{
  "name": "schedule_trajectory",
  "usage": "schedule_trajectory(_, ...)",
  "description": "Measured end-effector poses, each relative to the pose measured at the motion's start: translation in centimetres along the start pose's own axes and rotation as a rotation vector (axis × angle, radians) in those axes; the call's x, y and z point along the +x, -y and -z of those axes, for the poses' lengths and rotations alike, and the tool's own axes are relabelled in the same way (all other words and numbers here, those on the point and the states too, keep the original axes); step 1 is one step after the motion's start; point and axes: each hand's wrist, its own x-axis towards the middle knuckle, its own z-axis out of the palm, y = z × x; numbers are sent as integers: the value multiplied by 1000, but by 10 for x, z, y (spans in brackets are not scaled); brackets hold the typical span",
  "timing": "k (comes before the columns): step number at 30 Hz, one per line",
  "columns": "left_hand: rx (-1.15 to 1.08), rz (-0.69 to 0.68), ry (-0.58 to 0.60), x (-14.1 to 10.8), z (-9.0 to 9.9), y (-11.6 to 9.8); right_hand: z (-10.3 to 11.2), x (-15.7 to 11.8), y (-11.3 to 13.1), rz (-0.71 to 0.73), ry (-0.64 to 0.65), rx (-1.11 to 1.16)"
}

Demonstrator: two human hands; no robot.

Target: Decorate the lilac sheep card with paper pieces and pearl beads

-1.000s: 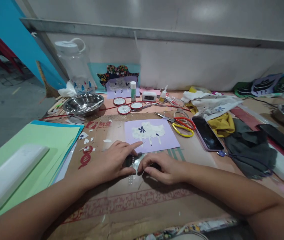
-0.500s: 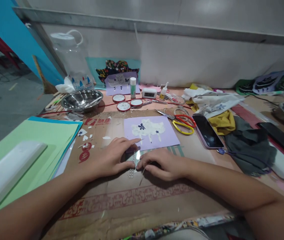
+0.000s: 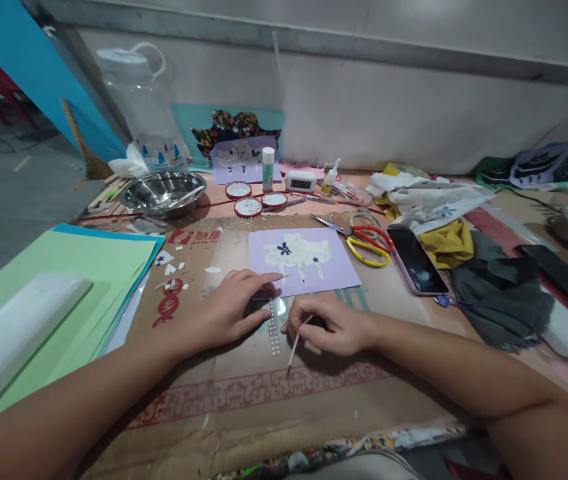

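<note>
My left hand (image 3: 229, 307) lies with thumb and fingers apart beside a narrow strip of clear beads (image 3: 273, 330); its thumb tip is at the strip's upper part. Something thin and pointed shows at its forefinger, too small to make out. My right hand (image 3: 327, 323), just right of the strip, is closed on a thin pale stick (image 3: 294, 347) that slants down toward me. Beyond both hands lies a purple card (image 3: 344, 275) bearing a white cloud-like shape (image 3: 309, 252) with dark flowers. Left of it, small paper scraps (image 3: 170, 269) lie on the cardboard (image 3: 229, 407).
Scissors (image 3: 367, 243) and a phone (image 3: 417, 260) lie right of the card. Behind stand a glue stick (image 3: 268, 170), red-rimmed lids (image 3: 248, 207), a metal bowl (image 3: 161, 193) and a clear bottle (image 3: 139, 113). Green paper (image 3: 99, 260) is at left, cloths (image 3: 489, 287) at right.
My right hand has moved slightly right, away from the bead strip, and the stick in it shows more plainly. The strip's lower end has shifted right. My left hand has hardly moved.
</note>
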Motion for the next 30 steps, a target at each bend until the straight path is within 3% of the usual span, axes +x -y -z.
schedule_trajectory(5,-28,-26,7,-1,1,0,-2,1,-1,87,86,-245)
schedule_trajectory(14,-49,-19,61,-1,2,6,-3,1,0,112,112,-318)
schedule_trajectory(30,-277,17,-116,4,-5,-3,-3,5,-5,114,28,-300)
